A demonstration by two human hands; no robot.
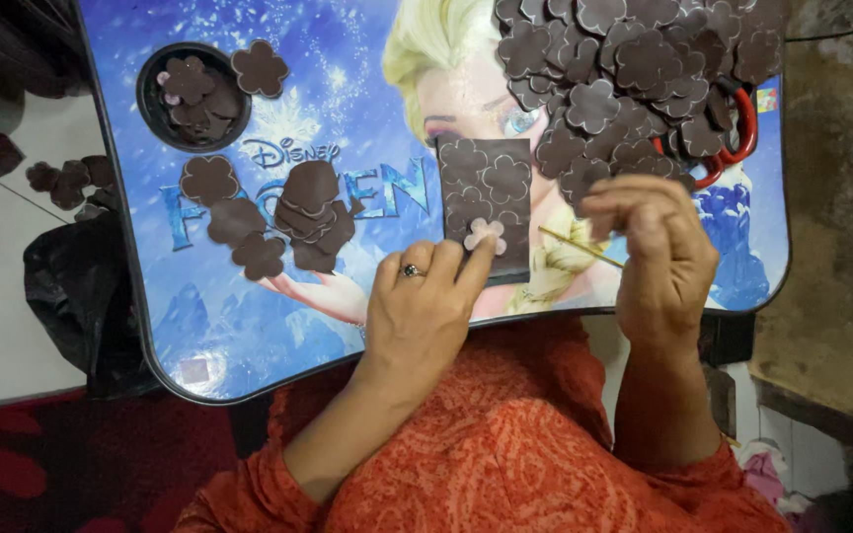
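Careful: your left hand (417, 311) pins brown sheet (486, 202), fingers flat, grasping nothing; right hand (659, 252) pinches thin stick (580, 247). If pressure slips, sheet shifts, pale flower cutout (484, 234) may tear.

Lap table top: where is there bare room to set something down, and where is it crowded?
Bare patches on the lap table: the near left corner below the loose brown flower cutouts, and the top middle between the round cup hole and the big cutout pile. Crowded: far right under that pile, and around the brown sheet by both hands.
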